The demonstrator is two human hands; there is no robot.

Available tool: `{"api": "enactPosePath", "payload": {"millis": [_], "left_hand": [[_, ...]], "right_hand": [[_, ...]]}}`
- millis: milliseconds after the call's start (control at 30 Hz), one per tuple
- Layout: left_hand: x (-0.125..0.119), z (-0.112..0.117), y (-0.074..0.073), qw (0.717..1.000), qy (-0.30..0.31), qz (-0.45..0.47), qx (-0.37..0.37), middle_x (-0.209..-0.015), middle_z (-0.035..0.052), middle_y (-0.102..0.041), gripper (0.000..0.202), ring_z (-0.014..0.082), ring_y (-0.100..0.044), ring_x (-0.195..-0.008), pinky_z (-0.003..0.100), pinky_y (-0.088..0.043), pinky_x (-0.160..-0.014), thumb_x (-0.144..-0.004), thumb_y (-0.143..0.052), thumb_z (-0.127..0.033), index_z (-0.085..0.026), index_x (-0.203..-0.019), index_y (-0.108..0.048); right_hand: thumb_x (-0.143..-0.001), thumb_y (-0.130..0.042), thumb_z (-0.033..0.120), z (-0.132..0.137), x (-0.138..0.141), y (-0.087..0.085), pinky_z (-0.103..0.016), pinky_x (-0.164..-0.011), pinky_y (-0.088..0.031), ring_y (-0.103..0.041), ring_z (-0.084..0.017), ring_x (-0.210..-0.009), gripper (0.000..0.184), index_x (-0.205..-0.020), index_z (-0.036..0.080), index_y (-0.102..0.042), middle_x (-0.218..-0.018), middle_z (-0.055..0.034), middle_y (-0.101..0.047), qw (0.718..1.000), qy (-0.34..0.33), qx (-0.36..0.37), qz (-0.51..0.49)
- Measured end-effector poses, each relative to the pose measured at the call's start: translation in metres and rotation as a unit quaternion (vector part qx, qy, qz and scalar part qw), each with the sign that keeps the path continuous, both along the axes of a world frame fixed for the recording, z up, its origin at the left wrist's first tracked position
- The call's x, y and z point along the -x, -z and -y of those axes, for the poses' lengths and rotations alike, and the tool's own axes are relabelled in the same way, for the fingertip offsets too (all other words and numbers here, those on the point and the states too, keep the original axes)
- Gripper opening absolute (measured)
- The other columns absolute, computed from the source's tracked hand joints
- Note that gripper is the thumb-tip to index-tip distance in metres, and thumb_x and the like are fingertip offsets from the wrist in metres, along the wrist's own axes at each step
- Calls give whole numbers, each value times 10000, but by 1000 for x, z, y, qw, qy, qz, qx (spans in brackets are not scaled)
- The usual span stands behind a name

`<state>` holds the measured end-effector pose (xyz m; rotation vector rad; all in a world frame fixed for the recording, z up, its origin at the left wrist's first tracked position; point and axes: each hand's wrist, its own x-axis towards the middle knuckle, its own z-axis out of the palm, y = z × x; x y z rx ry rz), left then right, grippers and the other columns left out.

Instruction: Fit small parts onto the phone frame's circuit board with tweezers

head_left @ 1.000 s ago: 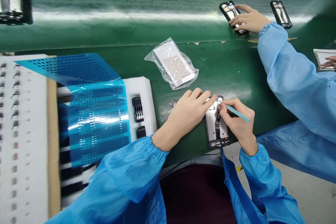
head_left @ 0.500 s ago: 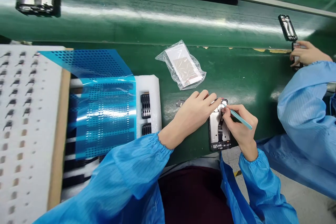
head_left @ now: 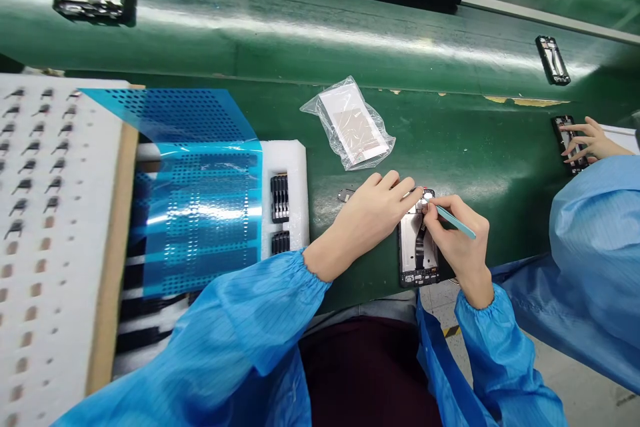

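- Well, the left hand [head_left: 367, 223] lies across the far end of a phone frame [head_left: 410, 247], its fingers close together and pressing on the frame's upper corner. The thumb is hidden, so I cannot tell whether it clamps the frame. Pressing there looks meant to keep the frame from sliding.
- The right hand [head_left: 457, 243] pinches slim teal tweezers [head_left: 455, 221] between thumb and fingers, much like a pen, with the tail slanting up and to the right. The tips are lost behind the fingers at the frame's far end, so I cannot tell whether they hold anything.
- The phone frame lies flat on a green workbench [head_left: 465, 147], directly under the grip and near the bench's front edge. Its long axis runs almost straight away from the person, and a dark flex cable [head_left: 420, 247] runs along the middle.
- Just left of the grip sits a small dark part [head_left: 345, 195]; further left is a white foam block [head_left: 299, 180] holding black connector strips [head_left: 280, 198], beside a perforated blue film sheet [head_left: 200, 213].
- Beyond the grip lies a clear plastic bag [head_left: 350, 127].
- Well right of the grip, a co-worker's hand [head_left: 585, 140] rests on another phone frame [head_left: 567, 143].
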<state>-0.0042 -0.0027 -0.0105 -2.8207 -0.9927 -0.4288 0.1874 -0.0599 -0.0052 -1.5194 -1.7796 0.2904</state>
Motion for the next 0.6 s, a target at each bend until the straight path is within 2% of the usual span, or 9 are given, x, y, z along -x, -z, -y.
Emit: {"api": "enactPosePath", "payload": {"millis": [433,600], "left_hand": [[1,0,0,1000,-1,-1,7,-1082,100,-729,310,254,-648,-941,392,-438,-735,-1100,-466,-54,-117,-1311,-684],[0,0,-2,1000,-3,-4,17,-1123,105,-733,312,254,-644,-958,391,-439,-743,-1103,-480,-63,-128,-1338,-675]], "right_hand": [[-1024,-646,231,-1,0,-5,-314,-668,-581,-781,-189,-731,131,-920,264,-719,-882,2,-815,999,13,34,-27],[-1021,-669,262,0,-3,-3,-335,-691,-620,-795,-203,-749,116,-929,269,-740,-908,-1,-828,998,19,34,-51]]}}
